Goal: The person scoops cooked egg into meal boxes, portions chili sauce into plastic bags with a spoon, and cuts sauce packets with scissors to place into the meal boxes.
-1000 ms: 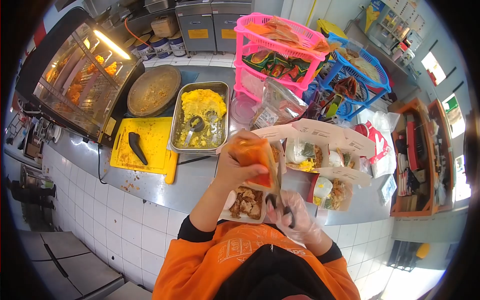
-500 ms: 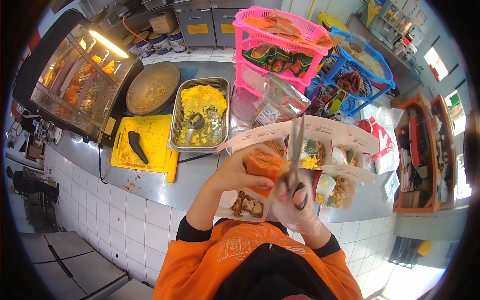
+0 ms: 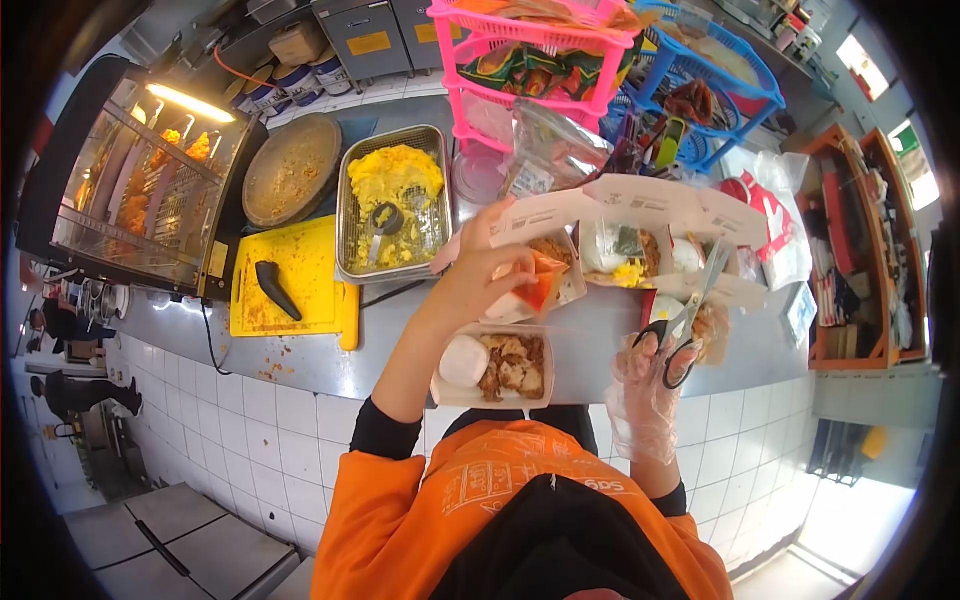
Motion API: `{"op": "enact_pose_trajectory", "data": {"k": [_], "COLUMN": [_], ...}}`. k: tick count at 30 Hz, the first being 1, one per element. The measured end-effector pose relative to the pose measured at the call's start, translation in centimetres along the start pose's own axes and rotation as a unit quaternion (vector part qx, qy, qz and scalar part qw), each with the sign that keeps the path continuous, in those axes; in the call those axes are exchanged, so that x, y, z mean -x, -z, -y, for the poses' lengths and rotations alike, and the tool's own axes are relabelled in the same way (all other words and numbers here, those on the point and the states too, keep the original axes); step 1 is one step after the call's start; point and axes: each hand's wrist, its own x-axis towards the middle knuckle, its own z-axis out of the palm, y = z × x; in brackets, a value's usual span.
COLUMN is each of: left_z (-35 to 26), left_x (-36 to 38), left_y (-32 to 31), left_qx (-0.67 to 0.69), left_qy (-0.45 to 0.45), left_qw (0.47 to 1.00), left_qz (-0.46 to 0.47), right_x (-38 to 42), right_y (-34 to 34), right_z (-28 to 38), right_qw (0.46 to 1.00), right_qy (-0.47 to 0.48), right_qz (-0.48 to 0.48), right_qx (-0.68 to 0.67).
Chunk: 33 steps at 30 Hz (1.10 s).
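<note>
My left hand (image 3: 490,275) is closed around an orange sauce packet (image 3: 543,280), tilted over a paper food box (image 3: 572,285) with brown food inside. On my right hand (image 3: 645,385) is a clear plastic glove, and its fingers are in the handles of the scissors (image 3: 690,318), blades pointing up and away. Nearest my body sits an open box of chopped fried chicken (image 3: 515,366) beside a white rice mound (image 3: 464,360). Behind the scissors another box (image 3: 712,345) is partly hidden. Further back, one box holds rice, yellow egg (image 3: 628,273) and something dark green.
Left of the boxes stand a metal tray (image 3: 440,230) of yellow egg with a scoop, a yellow cutting board (image 3: 315,265) with a black-handled tool, and a heated display case (image 3: 130,190). Pink (image 3: 610,80) and blue baskets (image 3: 735,95) rise behind. A person (image 3: 85,395) is far left.
My right hand has drawn the scissors away from the packet, to the right. My left hand has carried the packet back over the rear box, uncovering the front chicken box.
</note>
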Motion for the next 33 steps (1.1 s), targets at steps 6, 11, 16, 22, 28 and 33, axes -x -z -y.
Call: {"op": "enact_pose_trajectory", "data": {"k": [6, 11, 16, 22, 28, 33], "left_z": [-6.2, -3.3, 1.2, 3.4, 11.1, 12.5], "left_x": [4.8, 12.3, 17.7, 33.5, 57.1, 71.1], "left_y": [4.8, 0.1, -2.0, 6.0, 14.0, 24.0], "left_qx": [0.048, -0.247, -0.385, -0.265, -0.223, -0.198], "left_qy": [-0.065, -0.010, 0.050, 0.257, 0.410, 0.537], "left_qw": [0.997, 0.965, 0.908, 0.901, 0.877, 0.782], "left_qz": [-0.007, -0.091, -0.157, -0.225, -0.118, -0.247], "right_x": [3.1, 4.3, 6.8, 10.5, 10.3, 12.2], "right_y": [3.2, 7.1, 1.2, -14.1, -31.0, -46.7], "right_z": [-0.2, -3.9, -6.6, -17.1, -39.2, -52.9], "right_qw": [0.992, 0.976, 0.966, 0.736, 0.756, 0.731], "right_qy": [0.055, 0.055, 0.094, 0.153, 0.072, -0.064], "right_qz": [-0.002, -0.030, 0.057, 0.323, 0.425, 0.428], "right_qx": [0.110, 0.210, 0.235, 0.575, 0.493, 0.528]}}
